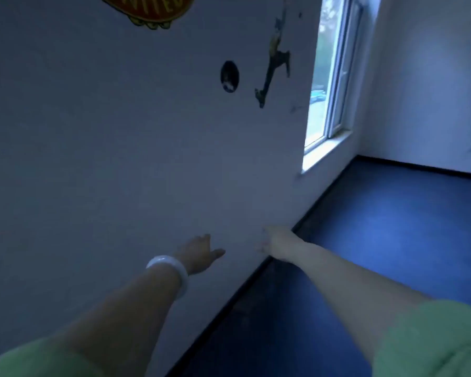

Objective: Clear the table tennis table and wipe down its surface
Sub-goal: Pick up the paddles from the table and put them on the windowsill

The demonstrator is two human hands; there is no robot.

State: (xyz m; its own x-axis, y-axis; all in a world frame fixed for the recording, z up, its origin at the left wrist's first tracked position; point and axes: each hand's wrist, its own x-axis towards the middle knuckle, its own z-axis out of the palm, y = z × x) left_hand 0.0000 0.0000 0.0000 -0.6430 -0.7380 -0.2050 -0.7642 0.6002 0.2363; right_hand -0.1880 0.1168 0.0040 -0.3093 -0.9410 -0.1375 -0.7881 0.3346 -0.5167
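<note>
Both arms reach out toward a white wall (120, 159). The left hand (199, 254) has a white bangle (169, 270) on its wrist, and its fingers look straight and hold nothing. The right hand (275, 243) is blurry, so I cannot tell if it holds anything. The hands are near each other but not touching. The table is not in sight, only wall, a window (329, 77) and blue floor (392, 227). I think this is a between step; next the person must turn to find the table

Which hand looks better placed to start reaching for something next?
Hard to call: no table is in view. Both hands stretch toward the white wall. The left hand, fingers straight, looks free. The right hand is blurred, so left, tentatively.
</note>
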